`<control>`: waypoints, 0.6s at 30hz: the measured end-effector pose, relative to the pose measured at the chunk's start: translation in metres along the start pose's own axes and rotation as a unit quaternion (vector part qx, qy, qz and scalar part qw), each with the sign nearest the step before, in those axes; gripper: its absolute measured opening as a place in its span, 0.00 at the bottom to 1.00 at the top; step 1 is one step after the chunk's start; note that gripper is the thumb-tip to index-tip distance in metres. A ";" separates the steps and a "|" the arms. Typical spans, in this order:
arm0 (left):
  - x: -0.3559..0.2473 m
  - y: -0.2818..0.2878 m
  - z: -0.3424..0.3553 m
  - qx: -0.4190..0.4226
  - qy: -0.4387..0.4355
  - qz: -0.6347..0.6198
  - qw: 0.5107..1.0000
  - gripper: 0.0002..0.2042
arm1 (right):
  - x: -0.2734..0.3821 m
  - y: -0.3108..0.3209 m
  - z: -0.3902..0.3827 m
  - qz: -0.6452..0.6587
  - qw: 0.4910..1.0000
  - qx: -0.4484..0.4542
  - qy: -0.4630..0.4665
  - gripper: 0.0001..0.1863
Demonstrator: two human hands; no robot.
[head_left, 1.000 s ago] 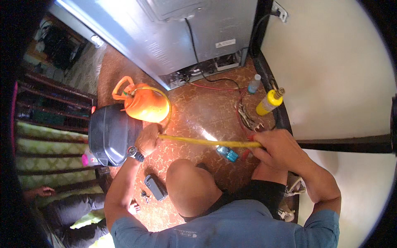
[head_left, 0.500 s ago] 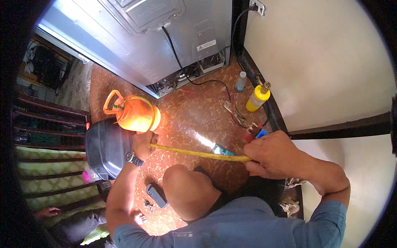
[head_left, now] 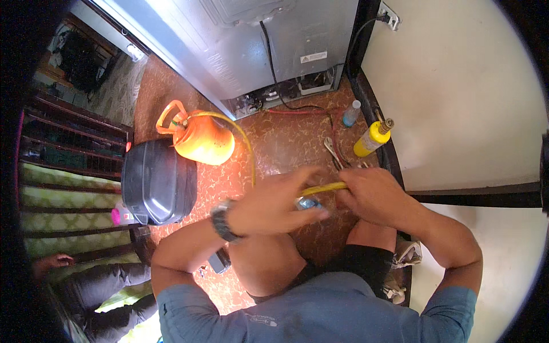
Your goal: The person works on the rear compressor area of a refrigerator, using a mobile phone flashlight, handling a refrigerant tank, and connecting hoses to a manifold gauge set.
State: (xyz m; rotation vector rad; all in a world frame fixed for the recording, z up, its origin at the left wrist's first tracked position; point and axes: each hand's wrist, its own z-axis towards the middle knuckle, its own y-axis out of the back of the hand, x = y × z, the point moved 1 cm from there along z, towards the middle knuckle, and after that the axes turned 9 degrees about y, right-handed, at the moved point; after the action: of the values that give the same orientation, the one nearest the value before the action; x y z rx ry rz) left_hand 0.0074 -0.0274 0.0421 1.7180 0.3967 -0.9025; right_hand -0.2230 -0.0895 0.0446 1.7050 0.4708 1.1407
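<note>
My right hand (head_left: 372, 191) is closed on the yellow hose (head_left: 325, 187). My left hand (head_left: 269, 203) is blurred over the middle of the hose, thumb and fingers partly apart; I cannot tell whether it grips it. The hose arches from the orange gas cylinder (head_left: 203, 140) on the floor and passes behind my left hand. A small light-blue device (head_left: 309, 203) lies under my hands, mostly covered. Beyond my right hand are dark cords, a red hose (head_left: 297, 112) and pliers-like metal pieces (head_left: 333, 151), too tangled to make out fully.
A refrigerator back (head_left: 291, 46) stands ahead, walls (head_left: 452, 97) right. Near them are a yellow canister (head_left: 370, 141) and small bottle (head_left: 351, 114). A black case (head_left: 154, 183) sits left, a dark phone (head_left: 219, 262) by my knee. Another person's legs (head_left: 103, 294) and hand (head_left: 57, 260) show lower left.
My left hand has moved from near the black case to the middle, beside my right hand. The stretch of yellow hose between my hands has shortened, and its loop from the cylinder hangs wider.
</note>
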 end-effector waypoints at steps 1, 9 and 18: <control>-0.018 -0.011 0.007 0.011 0.069 0.009 0.998 0.29 | 0.002 -0.004 0.006 -0.003 1.000 0.009 0.011 0.12; 0.149 0.026 -0.045 -0.152 -0.046 0.311 0.937 0.17 | 0.041 0.036 -0.025 -0.001 0.993 0.109 0.046 0.14; 0.184 0.024 -0.050 -0.127 0.010 0.210 0.969 0.26 | 0.000 0.052 -0.037 -0.018 0.999 0.031 -0.013 0.14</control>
State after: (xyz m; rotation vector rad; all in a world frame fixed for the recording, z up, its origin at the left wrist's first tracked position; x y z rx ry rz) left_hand 0.1616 -0.0215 -0.0718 1.4964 0.1416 -0.5024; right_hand -0.2650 -0.0929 0.0923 1.7554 0.5234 1.0875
